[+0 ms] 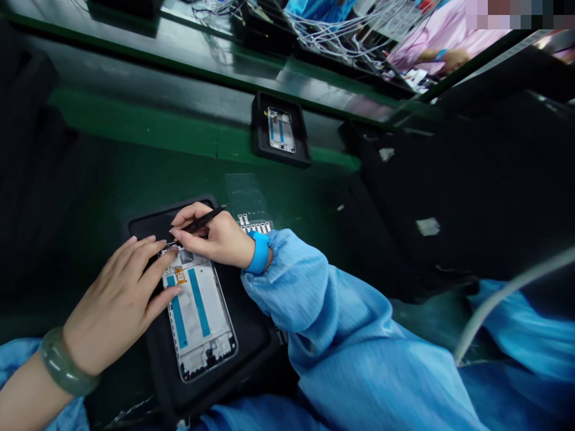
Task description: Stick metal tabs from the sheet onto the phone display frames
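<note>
A silver phone frame with two blue strips and an orange flex piece lies in a black foam tray. My right hand pinches dark tweezers over the frame's top edge; their tips are hidden by the fingers. Fingers apart, my left hand rests along the upper left side of the frame, its fingertips touching the top edge. Just beyond my right wrist, a clear sheet carries several small white parts.
Farther back, a second black tray holds another phone frame. Stacked black trays fill the right side. Dark material is at the left. Behind the metal ledge are white cables and a person's pink sleeve.
</note>
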The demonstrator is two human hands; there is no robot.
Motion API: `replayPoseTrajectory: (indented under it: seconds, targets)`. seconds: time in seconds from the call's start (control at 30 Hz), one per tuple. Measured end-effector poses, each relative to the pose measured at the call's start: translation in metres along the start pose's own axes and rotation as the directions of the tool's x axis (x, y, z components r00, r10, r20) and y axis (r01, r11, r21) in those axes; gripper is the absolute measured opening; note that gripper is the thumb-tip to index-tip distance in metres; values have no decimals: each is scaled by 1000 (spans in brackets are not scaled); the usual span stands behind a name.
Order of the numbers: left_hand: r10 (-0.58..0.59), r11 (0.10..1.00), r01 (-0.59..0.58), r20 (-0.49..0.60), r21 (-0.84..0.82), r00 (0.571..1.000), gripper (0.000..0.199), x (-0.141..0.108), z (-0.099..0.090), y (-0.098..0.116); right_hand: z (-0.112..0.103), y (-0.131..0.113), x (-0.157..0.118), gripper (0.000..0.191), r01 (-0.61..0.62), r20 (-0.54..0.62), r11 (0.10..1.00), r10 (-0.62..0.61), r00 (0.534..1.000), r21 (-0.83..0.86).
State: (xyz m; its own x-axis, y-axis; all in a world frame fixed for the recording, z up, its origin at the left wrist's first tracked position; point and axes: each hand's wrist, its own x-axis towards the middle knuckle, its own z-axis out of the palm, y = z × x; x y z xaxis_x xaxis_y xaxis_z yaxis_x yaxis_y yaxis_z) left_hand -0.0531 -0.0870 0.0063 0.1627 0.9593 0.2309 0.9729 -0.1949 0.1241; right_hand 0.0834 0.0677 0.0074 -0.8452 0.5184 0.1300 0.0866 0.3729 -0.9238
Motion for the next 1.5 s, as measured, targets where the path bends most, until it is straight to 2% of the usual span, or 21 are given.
replayPoseTrajectory:
  seconds: [0.27, 0.63, 0.87, 1.1, 1.23, 1.4, 1.5]
  targets:
    - [14, 1000, -14, -10, 9, 1000, 47, 0, 0, -1, 2, -1, -1, 16, 40, -26, 997, -42, 999, -63]
    - [14, 1000, -13, -9, 10, 1000, 48, 0, -1, 0, 2, -3, -2, 13, 114, 10, 983, -113, 994, -142]
    - [13, 1000, -13, -2, 2, 1000, 47, 0, 0, 0, 5, -5, -4, 14, 243, 54, 929, -238, 970, -280]
    - [17, 1000, -17, 4, 0, 1000, 48, 0, -1, -1, 8, -9, 1, 18, 32, -13, 968, -36, 999, -248]
    - [14, 1000, -14, 2, 16, 1000, 48, 1, -1, -1, 7, -9, 1, 16, 40, -45, 958, -55, 997, -284]
    - [32, 999, -32, -13, 33, 999, 47, 1, -1, -1, 5, -4, 0, 14, 87, -71, 973, -104, 992, -213]
    - [35, 999, -35, -17, 36, 999, 46, 1, -2, -1, 7, -3, -1, 15, 138, -50, 950, -158, 986, -279]
